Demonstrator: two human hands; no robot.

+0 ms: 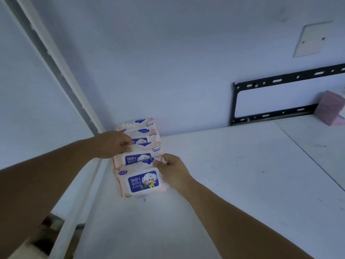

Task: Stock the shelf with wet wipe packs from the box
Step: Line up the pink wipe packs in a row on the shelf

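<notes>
The stocking is already begun, but it looks far from finished. On the white shelf [214, 174] a row of pink wet wipe packs [138, 157] stands at the far left, close to the wall [168, 71] and beside the upright frame [56, 62]. The packs overlap one another like roof tiles, running from the wall toward the near edge. I count about five, though the far ones are partly hidden behind each other, so the number is not sure. The nearest pack [142, 182] shows its blue label fully and lies lowest in the row.

The left hand [112, 144] is pressed together on the left edge of a pack in the middle of the row, with the fingers curled over it. The right hand [170, 168] pinches the right edge of a pack just behind the nearest one. Both hands seem to straighten or press the row into place, so I judge this step as arranging, not fetching.

Most of the shelf to the right of the row is bare, so much room is left for more packs. At the far right stands a pink block [330, 109], well apart from the row; what it is I cannot tell. A black metal bracket [280, 81] is fixed on the wall above the shelf.

The box is not clearly visible. At the near left corner, below the shelf, something brownish and blurred shows, but whether it is the box, and what remains in it, cannot be told.
</notes>
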